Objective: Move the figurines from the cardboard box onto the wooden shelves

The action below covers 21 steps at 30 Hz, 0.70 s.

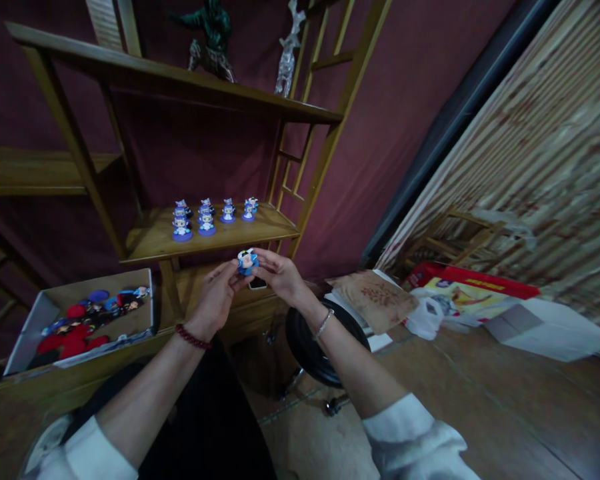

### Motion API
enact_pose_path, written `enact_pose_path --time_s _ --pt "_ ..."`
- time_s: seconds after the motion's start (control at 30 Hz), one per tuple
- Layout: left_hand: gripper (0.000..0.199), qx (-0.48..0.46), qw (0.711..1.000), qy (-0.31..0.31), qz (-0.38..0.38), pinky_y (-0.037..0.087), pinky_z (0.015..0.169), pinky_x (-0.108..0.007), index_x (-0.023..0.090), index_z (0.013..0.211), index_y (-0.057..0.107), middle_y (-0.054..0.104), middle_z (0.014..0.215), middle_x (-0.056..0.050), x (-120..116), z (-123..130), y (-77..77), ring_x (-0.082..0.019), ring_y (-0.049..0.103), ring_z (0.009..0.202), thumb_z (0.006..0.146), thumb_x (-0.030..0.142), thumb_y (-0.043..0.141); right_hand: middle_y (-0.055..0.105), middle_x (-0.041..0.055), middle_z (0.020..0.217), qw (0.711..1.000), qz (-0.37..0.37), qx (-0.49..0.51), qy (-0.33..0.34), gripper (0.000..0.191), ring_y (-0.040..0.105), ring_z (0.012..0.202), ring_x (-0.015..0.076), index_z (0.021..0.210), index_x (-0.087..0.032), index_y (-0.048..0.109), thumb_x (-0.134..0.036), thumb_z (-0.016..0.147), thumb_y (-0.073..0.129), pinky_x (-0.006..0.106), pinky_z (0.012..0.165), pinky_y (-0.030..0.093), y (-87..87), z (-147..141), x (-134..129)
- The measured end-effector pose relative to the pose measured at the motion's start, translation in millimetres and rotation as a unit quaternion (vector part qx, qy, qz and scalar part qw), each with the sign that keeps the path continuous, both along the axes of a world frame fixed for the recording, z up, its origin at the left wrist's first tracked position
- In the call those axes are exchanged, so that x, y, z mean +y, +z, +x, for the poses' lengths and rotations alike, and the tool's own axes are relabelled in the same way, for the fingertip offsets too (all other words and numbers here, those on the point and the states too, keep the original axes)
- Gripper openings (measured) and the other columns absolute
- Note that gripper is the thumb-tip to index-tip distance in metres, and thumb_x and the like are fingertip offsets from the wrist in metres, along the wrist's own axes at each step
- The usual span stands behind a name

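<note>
Between my two hands, in front of the lower shelf, I hold a small blue and white figurine (247, 261). My left hand (217, 293) has its fingers closed on the figurine's left side. From the other side, my right hand (279, 273) grips it with thumb and fingers. Beyond them, several small purple and white figurines (207, 222) stand upright in rows on the wooden shelf (150, 243). At the left, an open cardboard box (145, 287) holds a jumble of red, black, blue and purple figurines (77, 333).
A black round stool (347, 340) on castors stands below my right forearm. On the upper shelf are a dark green statue (213, 40) and a clear, glassy figure (286, 57). Right of the stool lie a brown board (373, 297), a plastic bag (425, 317) and a white box (550, 330).
</note>
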<state>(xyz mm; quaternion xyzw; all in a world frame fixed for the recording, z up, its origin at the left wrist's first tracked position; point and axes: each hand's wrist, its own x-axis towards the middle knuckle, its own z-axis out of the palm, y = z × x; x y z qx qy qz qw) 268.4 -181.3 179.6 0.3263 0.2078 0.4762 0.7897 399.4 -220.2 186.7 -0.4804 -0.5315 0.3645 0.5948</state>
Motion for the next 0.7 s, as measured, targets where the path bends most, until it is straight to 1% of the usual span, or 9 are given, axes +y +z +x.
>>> enact_pose_path --time_s 0.1,0.23,0.37,0.43,0.57,0.7 --pt "0.017 0.003 1.0 -0.002 -0.004 0.05 0.076 -0.033 0.011 0.076 0.066 0.069 0.08 -0.006 -1 3 0.3 -0.014 0.062 0.074 0.064 0.023 0.069 0.064 0.0008 0.105 1.0 0.003 0.0 -0.008 0.048 0.057 0.102 0.0175 0.109 -0.024 0.056 -0.029 0.063 0.07 0.036 0.097 0.04 -0.2 1 -2" --pt "0.018 0.008 0.999 -0.029 0.011 0.049 0.077 -0.033 0.012 0.077 0.066 0.068 0.082 -0.006 1 4 5.3 -0.015 0.062 0.077 0.064 0.024 0.069 0.065 0.0007 0.103 1.0 -0.002 0.02 -0.016 0.044 0.058 0.1 0.0172 0.103 -0.023 0.059 -0.029 0.061 0.071 0.036 0.096 0.041 2.5 4 -3" --pt "0.022 0.032 0.995 -0.07 0.058 0.047 0.078 -0.031 0.011 0.081 0.066 0.067 0.084 -0.006 6 5 15.8 -0.014 0.06 0.077 0.065 0.027 0.068 0.067 0.0 0.093 0.999 -0.016 0.043 -0.027 0.042 0.061 0.091 0.016 0.096 -0.022 0.06 -0.028 0.057 0.073 0.036 0.093 0.043 9.2 10 2" --pt "0.025 0.05 0.992 -0.078 0.081 0.046 0.078 -0.029 0.012 0.084 0.066 0.067 0.087 -0.006 9 7 19.1 -0.014 0.059 0.079 0.063 0.025 0.07 0.068 -0.0004 0.089 0.998 -0.015 0.053 -0.037 0.038 0.062 0.087 0.0149 0.093 -0.021 0.061 -0.028 0.057 0.073 0.035 0.091 0.044 12.0 13 5" --pt "0.035 0.092 0.987 -0.078 0.11 0.044 0.079 -0.029 0.011 0.089 0.063 0.066 0.086 -0.006 16 13 16.9 -0.013 0.059 0.076 0.055 0.016 0.073 0.068 -0.0002 0.085 0.997 -0.023 0.055 -0.038 0.036 0.062 0.08 0.0133 0.087 -0.019 0.061 -0.027 0.054 0.074 0.03 0.082 0.047 14.5 16 12" --pt "0.041 0.106 0.983 -0.066 0.131 0.043 0.079 -0.03 0.011 0.093 0.06 0.066 0.087 -0.006 24 21 12.1 -0.014 0.059 0.077 0.054 0.015 0.073 0.068 -0.0004 0.082 0.999 -0.036 0.025 -0.032 0.037 0.061 0.068 0.0116 0.086 -0.018 0.062 -0.03 0.053 0.074 0.027 0.07 0.049 15.8 21 18"
